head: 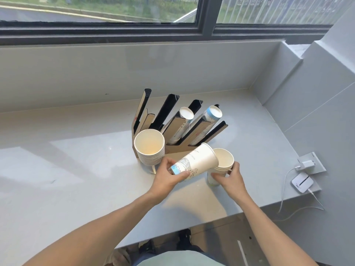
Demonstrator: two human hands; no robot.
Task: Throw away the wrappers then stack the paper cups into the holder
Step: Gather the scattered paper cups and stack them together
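Hidden: your left hand (169, 174) covers the base of the tilted cup (194, 164); your right hand (231, 179) hides the lower part of the short stack (222, 163), so you cannot count those cups. No wrappers can be made out anywhere.
Cut off: the counter (76, 169) runs out of view on the left.
Edges: the counter's front edge lies just below your forearms; on the right it ends near the charger (302, 182) and wall socket (311, 163).
Open room: bare counter spreads wide to the left of the tall stack (149, 150); the right side is tighter.
Holder: the cardboard holder (172, 127) stands behind the cups, with 2 of its slots already filled with cups, mouths pointing up and away.
Left grip: fingers wrapped tight around the tilted cup's bottom end, its mouth toward the short stack.
Right grip: fingers closed around the short stack, which stands upright on the counter.
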